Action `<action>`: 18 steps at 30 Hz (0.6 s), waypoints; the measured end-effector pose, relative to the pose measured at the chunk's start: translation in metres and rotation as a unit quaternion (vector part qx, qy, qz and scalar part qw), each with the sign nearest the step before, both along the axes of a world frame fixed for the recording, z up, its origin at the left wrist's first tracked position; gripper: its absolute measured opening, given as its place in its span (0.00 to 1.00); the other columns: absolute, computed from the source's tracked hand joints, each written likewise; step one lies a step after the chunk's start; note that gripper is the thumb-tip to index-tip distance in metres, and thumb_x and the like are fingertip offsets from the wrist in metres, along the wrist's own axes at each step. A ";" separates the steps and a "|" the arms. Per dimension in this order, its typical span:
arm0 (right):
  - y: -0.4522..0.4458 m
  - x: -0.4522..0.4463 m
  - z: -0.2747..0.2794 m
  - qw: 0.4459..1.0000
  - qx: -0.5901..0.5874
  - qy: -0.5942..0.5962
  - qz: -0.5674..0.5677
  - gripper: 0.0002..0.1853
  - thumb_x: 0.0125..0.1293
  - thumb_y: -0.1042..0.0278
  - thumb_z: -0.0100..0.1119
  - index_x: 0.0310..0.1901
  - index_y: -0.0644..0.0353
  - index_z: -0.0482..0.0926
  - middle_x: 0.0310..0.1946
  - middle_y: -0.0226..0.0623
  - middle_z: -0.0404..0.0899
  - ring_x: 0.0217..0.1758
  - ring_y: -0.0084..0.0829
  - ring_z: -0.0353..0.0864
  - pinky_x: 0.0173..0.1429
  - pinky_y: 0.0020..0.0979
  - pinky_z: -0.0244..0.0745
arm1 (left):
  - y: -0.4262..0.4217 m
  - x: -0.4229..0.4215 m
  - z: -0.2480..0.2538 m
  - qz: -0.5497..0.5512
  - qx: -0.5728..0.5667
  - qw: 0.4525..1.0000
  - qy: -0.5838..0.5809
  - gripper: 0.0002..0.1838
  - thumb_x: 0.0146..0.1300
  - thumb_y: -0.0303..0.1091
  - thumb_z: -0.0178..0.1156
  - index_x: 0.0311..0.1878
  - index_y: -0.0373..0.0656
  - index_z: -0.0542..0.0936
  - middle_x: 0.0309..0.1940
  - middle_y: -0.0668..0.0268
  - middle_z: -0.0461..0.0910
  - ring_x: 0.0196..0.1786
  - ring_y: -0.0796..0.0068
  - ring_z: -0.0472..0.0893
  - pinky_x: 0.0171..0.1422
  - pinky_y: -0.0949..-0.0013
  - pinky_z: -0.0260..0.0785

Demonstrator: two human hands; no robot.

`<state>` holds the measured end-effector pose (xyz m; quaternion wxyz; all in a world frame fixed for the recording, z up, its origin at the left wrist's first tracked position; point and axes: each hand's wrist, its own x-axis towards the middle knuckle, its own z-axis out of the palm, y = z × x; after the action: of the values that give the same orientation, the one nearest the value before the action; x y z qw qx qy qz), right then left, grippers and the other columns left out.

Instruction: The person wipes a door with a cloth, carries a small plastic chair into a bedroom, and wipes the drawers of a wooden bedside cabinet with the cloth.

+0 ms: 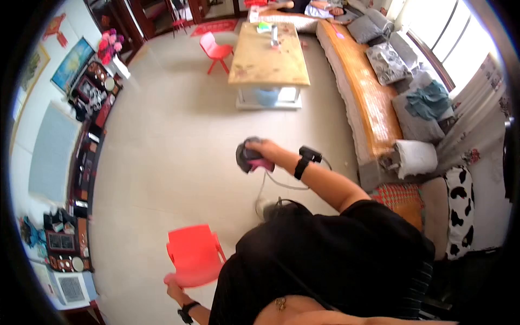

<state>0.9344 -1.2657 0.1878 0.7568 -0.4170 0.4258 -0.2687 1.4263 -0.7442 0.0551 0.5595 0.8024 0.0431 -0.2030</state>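
the right hand (260, 148) has its fingers curled over a dark and pink handheld device (249, 157), held above the floor (162, 162), well short of the near edge of the wooden table (271, 73); a grey cord (290, 187) loops below it, though i cannot tell where it ends. the left hand (176, 292) grasps the red plastic chair (190, 250) at its near left corner, thumb and fingers about the rim, while the underside of that grip is hidden. the chair is over the floor, near the body and well apart from the table's near left corner; its legs are hidden, so i cannot tell whether they touch down. it looks light and fairly stiff, with smooth plastic that could slip a little, so the rim is a sensible hold, and two hands on opposite side edges would be steadier. the device seems hard-shelled and of modest weight, probably more easily harmed by a knock than the chair; its rounded body is best held from above, palm over the dark part, with fingers clear of the cord.
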 end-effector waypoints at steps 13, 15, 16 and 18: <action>-0.378 0.201 0.040 0.990 -0.138 0.013 -0.017 0.23 0.66 0.57 0.67 0.56 0.65 0.84 0.47 0.39 0.87 0.49 0.29 0.85 0.58 0.31 0.79 | -0.325 0.166 0.013 -0.004 0.170 0.985 -0.032 0.24 0.63 0.46 0.55 0.23 0.32 0.81 0.22 0.57 0.84 0.27 0.64 0.80 0.39 0.56 0.73; -0.433 0.227 0.035 0.989 -0.141 0.048 -0.024 0.24 0.66 0.57 0.67 0.57 0.67 0.83 0.49 0.40 0.87 0.49 0.30 0.86 0.58 0.31 0.80 | -0.389 0.191 0.008 0.009 0.270 0.962 -0.027 0.23 0.63 0.44 0.56 0.24 0.31 0.82 0.23 0.56 0.84 0.29 0.62 0.82 0.42 0.54 0.74; -0.463 0.243 0.033 0.992 -0.116 0.047 -0.027 0.24 0.66 0.57 0.67 0.57 0.68 0.82 0.49 0.41 0.87 0.49 0.30 0.86 0.58 0.31 0.80 | -0.425 0.216 -0.015 0.040 0.231 0.968 -0.090 0.23 0.63 0.40 0.55 0.23 0.25 0.79 0.14 0.60 0.72 0.16 0.71 0.65 0.23 0.59 0.56; -0.517 0.272 0.032 0.993 -0.099 0.042 -0.046 0.25 0.66 0.57 0.67 0.57 0.68 0.82 0.50 0.41 0.87 0.50 0.30 0.87 0.58 0.30 0.81 | -0.495 0.254 -0.019 -0.106 0.268 0.948 -0.136 0.21 0.63 0.36 0.58 0.22 0.25 0.76 0.14 0.59 0.73 0.17 0.71 0.65 0.23 0.61 0.55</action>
<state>1.2064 -1.7830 0.2195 0.6800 -0.4806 0.4472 -0.3267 1.6803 -1.2396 0.0356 0.2997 0.9427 -0.0660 -0.1310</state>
